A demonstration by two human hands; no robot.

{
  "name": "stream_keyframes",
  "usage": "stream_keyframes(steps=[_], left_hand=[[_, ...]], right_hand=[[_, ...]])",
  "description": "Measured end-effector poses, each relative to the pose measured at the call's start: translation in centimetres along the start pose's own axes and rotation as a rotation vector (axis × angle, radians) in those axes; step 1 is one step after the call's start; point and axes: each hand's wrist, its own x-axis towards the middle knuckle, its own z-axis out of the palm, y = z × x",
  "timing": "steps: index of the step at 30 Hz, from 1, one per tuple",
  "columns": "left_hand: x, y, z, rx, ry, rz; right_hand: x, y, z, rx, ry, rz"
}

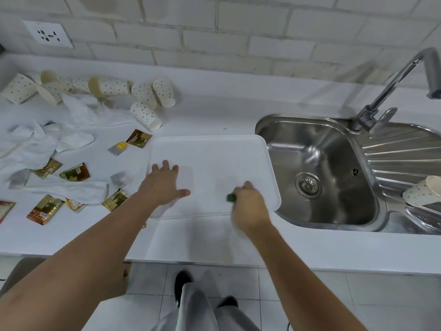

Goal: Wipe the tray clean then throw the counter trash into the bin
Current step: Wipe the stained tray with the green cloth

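Note:
A white tray [210, 149] lies flat on the counter, just left of the sink. My left hand [164, 182] presses flat on the tray's left part, fingers spread. My right hand [248, 206] grips a small green scrubbing pad [231, 198] against the tray's front right area; most of the pad is hidden under my fingers, and the hand is blurred. Trash lies on the counter to the left: several dotted paper cups [145, 115], crumpled white tissues [47, 144] and several brown-gold sachets [75, 172].
A steel sink [317, 168] with a tap [391, 87] sits right of the tray; a paper cup [422, 194] lies on its drainboard. A wall socket [47, 34] is at back left. A brown bin [23, 268] shows below the counter edge at left.

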Motion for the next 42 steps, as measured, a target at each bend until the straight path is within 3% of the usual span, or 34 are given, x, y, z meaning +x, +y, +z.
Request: stream_keyframes(steps=[2,4,8,11,13,18,23,27,34,42], left_hand=[[-0.1,-0.3,-0.1,-0.004,-0.012,0.014],[-0.2,-0.6,-0.1,-0.002,-0.015,0.03],[-0.3,-0.6,0.0,0.017,-0.004,0.037],[-0.3,-0.3,-0.2,0.025,-0.002,0.027],[-0.3,-0.2,-0.3,0.014,-0.003,0.022],[-0.5,-0.1,-0.5,-0.021,-0.013,0.002],[-0.7,-0.7,-0.5,-0.007,-0.011,0.03],[-0.7,-0.6,-1.0,0.019,-0.029,0.031],[-0.7,-0.2,-1.7,0.051,0.012,0.054],[-0.7,-0.3,-1.3,0.01,-0.02,0.024]], right_hand=[[-0.2,-0.8,0.1,0.068,-0.141,-0.1],[1.0,1.4,-1.6,0.101,-0.196,-0.003],[4.2,6.4,-3.0,0.056,0.124,0.216],[5.8,3.3,0.1,-0.046,0.227,0.086],[6.1,-0.1,1.8,0.06,0.249,-0.029],[3.4,-2.8,2.6,0.063,0.09,-0.325],[4.6,6.5,0.8,0.115,0.179,0.034],[6.7,3.7,0.7,0.133,0.269,0.103],[7.3,-10.1,2.9,0.079,0.157,-0.343],[15.2,-8.0,1.8,-0.05,0.162,-0.312]])
